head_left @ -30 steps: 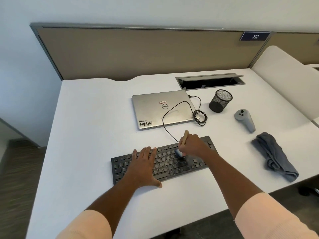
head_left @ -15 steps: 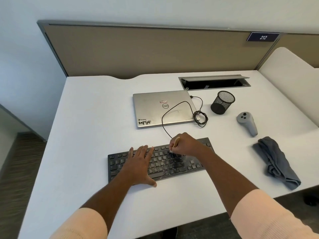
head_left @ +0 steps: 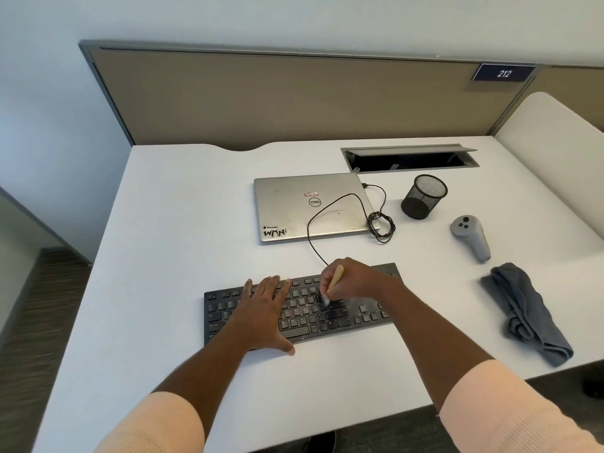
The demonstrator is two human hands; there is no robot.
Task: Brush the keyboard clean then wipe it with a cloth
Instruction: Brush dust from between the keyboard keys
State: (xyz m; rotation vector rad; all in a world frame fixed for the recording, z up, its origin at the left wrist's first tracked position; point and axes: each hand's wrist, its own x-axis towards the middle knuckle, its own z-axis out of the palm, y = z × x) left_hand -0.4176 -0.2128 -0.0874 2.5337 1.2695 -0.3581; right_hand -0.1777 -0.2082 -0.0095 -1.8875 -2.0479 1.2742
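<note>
A black keyboard (head_left: pixel 304 317) lies near the front of the white desk (head_left: pixel 170 256). My left hand (head_left: pixel 264 313) rests flat on its left half, fingers straight and spread. My right hand (head_left: pixel 351 279) grips a small brush (head_left: pixel 333 281) by its wooden handle, with the bristles down on the keys at the keyboard's middle. The bristle end is blurred. A crumpled grey cloth (head_left: pixel 526 312) lies on the desk to the right of the keyboard, apart from both hands.
A shut silver laptop (head_left: pixel 310 207) lies behind the keyboard, with a black cable (head_left: pixel 380 223) looped at its right. A black mesh cup (head_left: pixel 423 196), a grey controller (head_left: pixel 470 235) and an open cable hatch (head_left: pixel 408 158) sit at the back right. A partition (head_left: pixel 294 99) closes the desk's rear.
My right hand has swept the brush back and forth over the middle keys. My left hand stays flat on the keyboard. The view has shifted slightly.
</note>
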